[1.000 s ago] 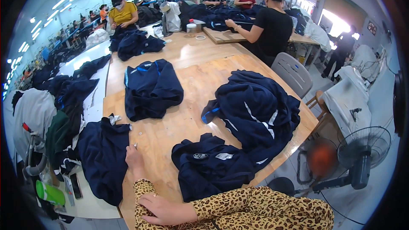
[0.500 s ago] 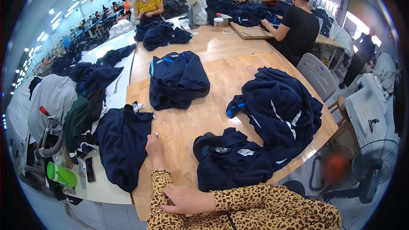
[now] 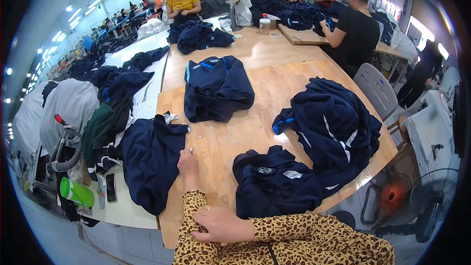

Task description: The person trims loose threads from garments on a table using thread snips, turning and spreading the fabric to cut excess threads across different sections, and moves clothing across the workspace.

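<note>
My left hand [image 3: 188, 166] rests on the wooden tabletop [image 3: 208, 167] with its fingers closed. A small silvery metal tip [image 3: 192, 150] pokes out past its fingers; the rest of that piece is hidden. Just left of this hand lies a dark navy garment [image 3: 153, 162], hanging partly toward the near edge. My right hand [image 3: 223, 224] reaches across and grips the leopard-print sleeve [image 3: 195, 203] on my left forearm. To the right of my hands is a crumpled navy garment [image 3: 274, 186] with two white labels inside its neck.
A folded navy garment [image 3: 218, 88] sits farther off, and a larger navy heap [image 3: 338, 118] with white stripes lies right. Leftward are a green bottle [image 3: 77, 192], a phone [image 3: 111, 188] and piled cloth. A fan [image 3: 431, 206] stands at right. Several people work at the back.
The whole scene has shifted slightly to the right in the picture, as the head turned a little left. Both hands keep nearly the same pose, the right one still on the left sleeve.
</note>
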Action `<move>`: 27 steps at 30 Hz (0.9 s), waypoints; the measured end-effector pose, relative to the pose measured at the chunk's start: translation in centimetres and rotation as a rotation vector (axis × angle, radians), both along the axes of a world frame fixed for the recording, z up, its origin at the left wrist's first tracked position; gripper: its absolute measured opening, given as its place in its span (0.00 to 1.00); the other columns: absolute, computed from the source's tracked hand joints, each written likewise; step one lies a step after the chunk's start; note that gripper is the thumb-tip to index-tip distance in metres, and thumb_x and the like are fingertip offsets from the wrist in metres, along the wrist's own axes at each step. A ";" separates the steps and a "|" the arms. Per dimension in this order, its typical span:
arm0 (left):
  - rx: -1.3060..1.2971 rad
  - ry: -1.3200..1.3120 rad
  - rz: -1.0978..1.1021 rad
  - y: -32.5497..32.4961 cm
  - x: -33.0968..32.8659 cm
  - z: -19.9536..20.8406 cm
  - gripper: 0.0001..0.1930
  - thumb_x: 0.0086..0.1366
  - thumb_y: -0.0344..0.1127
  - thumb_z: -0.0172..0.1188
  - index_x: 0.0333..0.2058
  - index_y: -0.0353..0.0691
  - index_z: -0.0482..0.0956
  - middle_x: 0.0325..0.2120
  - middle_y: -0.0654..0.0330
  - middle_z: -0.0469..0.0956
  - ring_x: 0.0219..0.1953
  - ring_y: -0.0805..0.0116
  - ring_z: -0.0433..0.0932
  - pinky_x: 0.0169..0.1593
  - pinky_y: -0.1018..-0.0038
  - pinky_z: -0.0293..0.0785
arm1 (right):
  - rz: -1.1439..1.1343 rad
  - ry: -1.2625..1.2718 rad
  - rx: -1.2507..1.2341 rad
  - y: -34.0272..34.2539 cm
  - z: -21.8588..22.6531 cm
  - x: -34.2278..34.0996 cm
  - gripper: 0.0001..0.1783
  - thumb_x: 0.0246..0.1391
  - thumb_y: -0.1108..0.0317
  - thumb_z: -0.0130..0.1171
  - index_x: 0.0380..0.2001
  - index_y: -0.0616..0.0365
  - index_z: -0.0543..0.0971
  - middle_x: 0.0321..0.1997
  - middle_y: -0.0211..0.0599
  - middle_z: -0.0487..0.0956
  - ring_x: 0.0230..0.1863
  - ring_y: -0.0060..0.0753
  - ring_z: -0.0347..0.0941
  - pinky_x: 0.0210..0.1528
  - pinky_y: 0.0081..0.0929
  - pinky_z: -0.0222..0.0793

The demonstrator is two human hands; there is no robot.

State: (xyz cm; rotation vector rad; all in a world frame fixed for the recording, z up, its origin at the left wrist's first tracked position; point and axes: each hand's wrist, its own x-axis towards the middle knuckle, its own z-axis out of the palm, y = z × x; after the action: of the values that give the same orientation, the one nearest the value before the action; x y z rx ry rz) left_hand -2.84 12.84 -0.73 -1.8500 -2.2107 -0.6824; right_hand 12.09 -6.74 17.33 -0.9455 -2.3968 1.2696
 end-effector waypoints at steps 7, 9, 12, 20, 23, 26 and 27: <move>0.030 -0.012 -0.031 -0.1 0.0 0.3 0.07 0.63 0.35 0.50 0.29 0.39 0.69 0.29 0.55 0.71 0.30 0.54 0.77 0.30 0.61 0.73 | -0.101 0.338 0.168 -0.3 -0.7 0.1 0.22 0.50 0.55 0.58 0.34 0.67 0.70 0.38 0.51 0.71 0.41 0.51 0.70 0.42 0.36 0.67; 0.024 -0.016 -0.024 -0.2 0.1 0.3 0.07 0.63 0.35 0.49 0.28 0.39 0.69 0.29 0.55 0.71 0.30 0.54 0.77 0.30 0.61 0.73 | -0.062 0.207 0.085 0.2 0.7 0.6 0.20 0.48 0.58 0.59 0.32 0.66 0.71 0.39 0.50 0.71 0.41 0.49 0.70 0.42 0.35 0.67; 0.014 -0.020 -0.019 -0.3 0.2 0.3 0.07 0.64 0.34 0.49 0.28 0.39 0.69 0.29 0.55 0.71 0.30 0.54 0.77 0.30 0.61 0.73 | 0.011 -0.056 -0.111 0.2 1.3 0.4 0.21 0.48 0.57 0.59 0.35 0.66 0.71 0.39 0.49 0.71 0.41 0.50 0.70 0.44 0.35 0.66; 0.017 -0.020 -0.017 0.1 -0.1 0.1 0.08 0.64 0.36 0.48 0.28 0.39 0.70 0.29 0.55 0.71 0.30 0.54 0.77 0.30 0.61 0.74 | -0.052 0.169 -0.024 0.1 0.2 0.8 0.22 0.48 0.55 0.59 0.34 0.66 0.70 0.40 0.51 0.70 0.42 0.50 0.70 0.43 0.36 0.67; -0.031 -0.041 0.006 -0.1 -0.4 -0.3 0.09 0.65 0.37 0.47 0.31 0.39 0.69 0.31 0.54 0.72 0.31 0.51 0.77 0.32 0.60 0.74 | 0.004 -0.066 -0.133 0.4 2.7 1.0 0.23 0.47 0.56 0.60 0.36 0.66 0.71 0.40 0.50 0.69 0.42 0.50 0.69 0.44 0.35 0.67; 0.012 -0.001 -0.001 0.1 0.1 0.2 0.09 0.65 0.37 0.48 0.29 0.39 0.70 0.28 0.55 0.71 0.30 0.55 0.77 0.30 0.63 0.74 | -0.080 0.428 0.203 -0.4 -1.1 -0.3 0.23 0.48 0.56 0.59 0.38 0.67 0.71 0.39 0.50 0.70 0.42 0.50 0.70 0.44 0.35 0.68; 0.029 0.004 -0.010 0.3 -0.1 0.1 0.09 0.65 0.37 0.48 0.29 0.40 0.70 0.28 0.55 0.71 0.30 0.55 0.77 0.30 0.63 0.75 | -0.074 0.432 0.199 -0.5 -1.3 -0.4 0.23 0.48 0.56 0.59 0.38 0.67 0.71 0.39 0.50 0.70 0.42 0.50 0.70 0.44 0.35 0.68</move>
State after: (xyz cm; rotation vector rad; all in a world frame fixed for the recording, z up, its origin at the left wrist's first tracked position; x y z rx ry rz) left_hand -2.91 13.09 -0.67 -1.8478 -2.1790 -0.7083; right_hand 11.71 -7.21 16.05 -0.6201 -2.0815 1.0558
